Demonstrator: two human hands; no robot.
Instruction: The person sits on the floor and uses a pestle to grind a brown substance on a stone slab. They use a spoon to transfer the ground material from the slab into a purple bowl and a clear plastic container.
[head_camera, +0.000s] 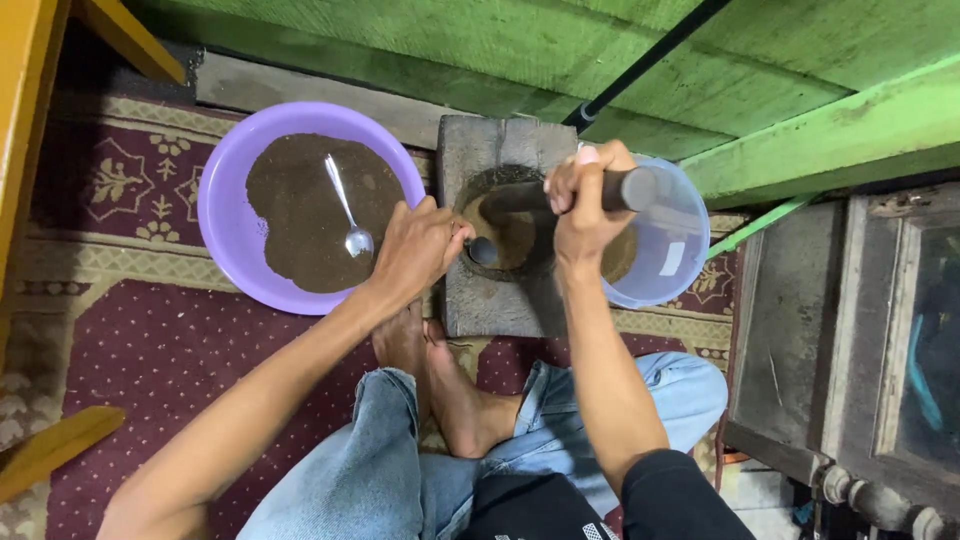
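Two hands at work: right hand (583, 205) clamped around the dark wooden pestle (560, 193), left hand (418, 248) pinching a small metal spoon (481, 250) inside the square stone mortar (503, 225). Best keep strokes centred so brown powder stays in.

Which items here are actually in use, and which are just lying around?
In use:
right hand gripping dark wooden pestle
left hand at square stone mortar
purple plastic basin of brown powder, metal spoon
clear plastic tub

Lying about:
patterned maroon rug
yellow wooden frame
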